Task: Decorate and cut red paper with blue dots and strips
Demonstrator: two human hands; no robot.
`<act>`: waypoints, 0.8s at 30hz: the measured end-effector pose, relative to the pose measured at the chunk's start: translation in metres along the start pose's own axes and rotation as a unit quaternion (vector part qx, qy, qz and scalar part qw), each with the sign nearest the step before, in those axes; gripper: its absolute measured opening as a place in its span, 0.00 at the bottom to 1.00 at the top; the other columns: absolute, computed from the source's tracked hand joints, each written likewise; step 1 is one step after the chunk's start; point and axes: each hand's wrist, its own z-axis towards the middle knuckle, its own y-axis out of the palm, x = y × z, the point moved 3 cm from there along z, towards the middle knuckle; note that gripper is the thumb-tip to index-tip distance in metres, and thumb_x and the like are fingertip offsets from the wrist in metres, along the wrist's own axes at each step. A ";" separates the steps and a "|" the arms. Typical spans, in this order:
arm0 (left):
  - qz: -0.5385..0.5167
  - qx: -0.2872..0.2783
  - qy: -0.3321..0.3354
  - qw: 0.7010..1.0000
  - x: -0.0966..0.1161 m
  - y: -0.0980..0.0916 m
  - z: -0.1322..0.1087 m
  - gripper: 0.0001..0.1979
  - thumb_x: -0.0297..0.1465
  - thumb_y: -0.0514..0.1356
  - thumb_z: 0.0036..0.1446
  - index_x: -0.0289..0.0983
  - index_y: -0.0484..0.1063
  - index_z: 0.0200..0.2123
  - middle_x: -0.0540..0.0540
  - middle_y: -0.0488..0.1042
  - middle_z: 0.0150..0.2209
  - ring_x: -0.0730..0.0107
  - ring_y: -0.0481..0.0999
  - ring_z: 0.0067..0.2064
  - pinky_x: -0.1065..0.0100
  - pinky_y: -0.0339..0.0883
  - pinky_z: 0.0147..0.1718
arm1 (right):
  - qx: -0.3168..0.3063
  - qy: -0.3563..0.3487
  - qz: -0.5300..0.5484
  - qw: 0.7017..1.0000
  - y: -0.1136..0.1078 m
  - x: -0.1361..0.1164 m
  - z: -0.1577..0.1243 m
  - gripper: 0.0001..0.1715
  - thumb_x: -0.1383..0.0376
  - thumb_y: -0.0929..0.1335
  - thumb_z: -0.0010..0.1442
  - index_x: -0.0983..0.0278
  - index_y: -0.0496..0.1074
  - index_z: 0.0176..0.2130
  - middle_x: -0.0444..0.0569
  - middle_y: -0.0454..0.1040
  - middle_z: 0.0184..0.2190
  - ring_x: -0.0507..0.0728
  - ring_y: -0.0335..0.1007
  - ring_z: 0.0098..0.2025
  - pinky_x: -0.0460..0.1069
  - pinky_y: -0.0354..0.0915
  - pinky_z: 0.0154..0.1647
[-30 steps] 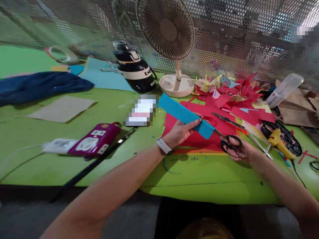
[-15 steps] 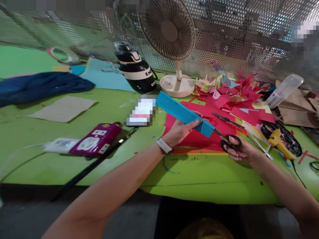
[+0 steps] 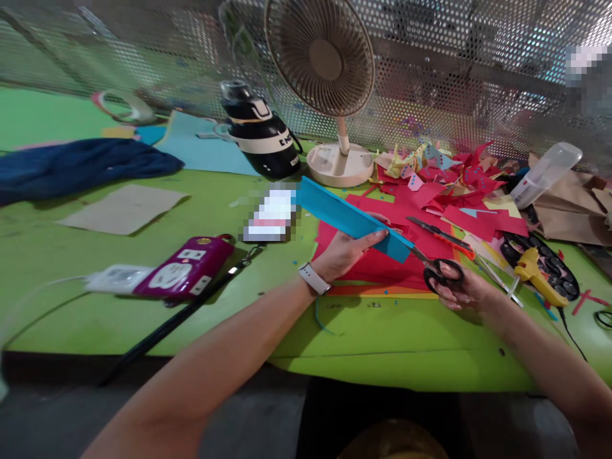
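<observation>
A folded strip of blue paper (image 3: 342, 213) is pinched in my left hand (image 3: 348, 254), thumb on top and the other fingers behind it. My right hand (image 3: 456, 290) has its fingers through the black handles of a pair of scissors (image 3: 444, 274). The scissor blades meet the right end of the blue paper; their tips are hidden by it. Red paper sheets (image 3: 396, 271) lie on the table beneath both hands. Just beyond my right hand rests an orange-and-black utility knife (image 3: 442, 237).
A fan (image 3: 339, 162), a dark bottle (image 3: 262, 137) and a heap of cut red paper (image 3: 454, 172) stand at the back. On the right lies a yellow glue gun (image 3: 538, 277). To the left are a phone (image 3: 271, 215) and a purple power strip (image 3: 184, 271) on the green table (image 3: 248, 331).
The blue paper's far left end has shifted slightly left. Both hands keep nearly the same place and hold.
</observation>
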 end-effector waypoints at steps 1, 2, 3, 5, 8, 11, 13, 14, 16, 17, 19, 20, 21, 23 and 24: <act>0.001 -0.005 0.001 1.000 0.001 0.001 0.000 0.19 0.39 0.76 0.41 0.39 0.80 0.37 0.48 0.81 0.34 0.63 0.79 0.37 0.60 0.74 0.42 | -0.002 0.001 0.001 1.000 0.000 0.000 0.000 0.26 0.45 0.72 0.55 0.66 0.71 0.31 0.34 0.67 0.14 0.41 0.43 0.07 0.39 0.53 0.10; 0.002 -0.009 0.002 1.000 0.001 0.001 -0.001 0.19 0.39 0.75 0.42 0.39 0.80 0.38 0.48 0.81 0.34 0.63 0.80 0.37 0.60 0.74 0.42 | -0.004 0.002 0.001 1.000 0.000 -0.001 0.000 0.26 0.45 0.72 0.55 0.66 0.71 0.31 0.34 0.67 0.14 0.41 0.43 0.07 0.39 0.53 0.10; 0.003 -0.012 0.002 1.000 0.001 0.002 -0.001 0.20 0.39 0.75 0.42 0.39 0.80 0.39 0.48 0.81 0.34 0.62 0.80 0.38 0.60 0.74 0.42 | -0.007 0.002 0.001 1.000 0.000 -0.001 0.000 0.26 0.45 0.72 0.55 0.66 0.72 0.31 0.34 0.67 0.14 0.41 0.42 0.07 0.39 0.54 0.10; 0.005 -0.013 0.004 1.000 0.002 0.002 -0.001 0.19 0.39 0.75 0.42 0.39 0.80 0.38 0.48 0.81 0.34 0.63 0.79 0.38 0.60 0.74 0.42 | -0.009 0.002 0.003 1.000 -0.001 -0.002 0.000 0.26 0.45 0.72 0.55 0.66 0.72 0.31 0.34 0.67 0.14 0.40 0.42 0.07 0.39 0.54 0.10; 0.012 -0.017 0.008 1.000 0.002 0.002 -0.001 0.19 0.40 0.75 0.43 0.39 0.80 0.38 0.48 0.80 0.35 0.63 0.79 0.38 0.61 0.74 0.43 | -0.012 0.009 0.005 1.000 -0.001 -0.002 0.000 0.26 0.45 0.71 0.56 0.66 0.72 0.31 0.34 0.66 0.14 0.41 0.42 0.07 0.39 0.54 0.10; 0.017 -0.027 0.008 0.999 0.001 0.001 -0.001 0.19 0.40 0.74 0.45 0.40 0.80 0.39 0.48 0.80 0.36 0.63 0.79 0.40 0.60 0.74 0.45 | -0.017 0.015 0.010 1.000 -0.002 -0.002 -0.001 0.26 0.45 0.71 0.56 0.66 0.72 0.31 0.34 0.67 0.14 0.41 0.42 0.08 0.39 0.54 0.10; 0.021 -0.032 0.010 0.999 0.000 0.001 -0.001 0.19 0.41 0.74 0.45 0.40 0.79 0.39 0.48 0.80 0.37 0.62 0.79 0.41 0.59 0.73 0.47 | -0.015 0.014 0.010 1.000 -0.002 -0.002 -0.001 0.26 0.45 0.71 0.56 0.67 0.72 0.31 0.35 0.67 0.14 0.41 0.41 0.08 0.39 0.54 0.10; 0.026 -0.034 0.011 0.999 0.000 0.000 -0.001 0.19 0.41 0.74 0.44 0.40 0.79 0.39 0.48 0.80 0.37 0.61 0.79 0.42 0.58 0.73 0.47 | -0.015 0.014 0.009 1.000 -0.002 -0.002 -0.001 0.26 0.45 0.71 0.56 0.67 0.72 0.31 0.35 0.67 0.15 0.41 0.41 0.08 0.39 0.54 0.10; 0.045 -0.036 0.011 0.998 -0.001 0.001 -0.001 0.21 0.42 0.74 0.44 0.39 0.79 0.40 0.46 0.81 0.39 0.58 0.79 0.43 0.56 0.73 0.49 | -0.017 0.016 0.005 1.000 -0.002 -0.002 -0.001 0.27 0.45 0.71 0.55 0.67 0.71 0.31 0.35 0.67 0.14 0.41 0.41 0.08 0.39 0.53 0.10; 0.056 -0.036 0.010 0.998 -0.001 0.001 -0.002 0.21 0.42 0.73 0.44 0.39 0.79 0.41 0.45 0.81 0.40 0.57 0.79 0.44 0.55 0.73 0.49 | -0.018 0.017 0.003 1.000 -0.003 -0.002 -0.001 0.27 0.44 0.71 0.55 0.67 0.71 0.31 0.34 0.67 0.14 0.41 0.41 0.08 0.39 0.53 0.10; 0.076 -0.036 0.010 0.996 0.000 0.002 -0.003 0.23 0.44 0.73 0.44 0.38 0.78 0.42 0.44 0.81 0.41 0.56 0.79 0.45 0.53 0.72 0.50 | -0.015 0.019 -0.002 1.000 -0.003 -0.002 -0.001 0.27 0.44 0.71 0.55 0.67 0.71 0.31 0.34 0.67 0.14 0.41 0.41 0.08 0.39 0.54 0.10; 0.084 -0.036 0.010 0.996 0.001 0.002 -0.003 0.24 0.44 0.73 0.44 0.38 0.78 0.42 0.43 0.81 0.42 0.55 0.79 0.45 0.53 0.72 0.51 | -0.012 0.018 -0.003 1.000 -0.004 -0.002 -0.001 0.27 0.44 0.71 0.55 0.67 0.71 0.31 0.35 0.67 0.14 0.41 0.42 0.08 0.39 0.53 0.10; 0.090 -0.036 0.011 0.995 0.003 0.003 -0.003 0.24 0.45 0.73 0.44 0.38 0.78 0.42 0.43 0.81 0.42 0.55 0.79 0.45 0.52 0.72 0.51 | -0.010 0.016 -0.003 1.000 -0.004 -0.002 0.000 0.27 0.45 0.71 0.55 0.67 0.72 0.31 0.35 0.67 0.14 0.41 0.42 0.08 0.39 0.53 0.10; 0.101 -0.037 0.013 0.994 0.005 0.004 -0.004 0.25 0.46 0.72 0.44 0.38 0.78 0.43 0.43 0.81 0.42 0.54 0.79 0.46 0.52 0.72 0.52 | -0.008 0.014 -0.004 1.000 -0.004 -0.002 0.000 0.27 0.44 0.71 0.55 0.67 0.72 0.31 0.34 0.67 0.15 0.41 0.42 0.08 0.39 0.53 0.09; 0.105 -0.038 0.014 0.994 0.006 0.005 -0.004 0.25 0.46 0.72 0.44 0.38 0.78 0.43 0.43 0.81 0.42 0.54 0.79 0.46 0.53 0.73 0.52 | -0.008 0.013 -0.004 1.000 -0.003 -0.002 0.000 0.27 0.44 0.71 0.55 0.67 0.71 0.31 0.34 0.67 0.14 0.41 0.41 0.08 0.39 0.53 0.10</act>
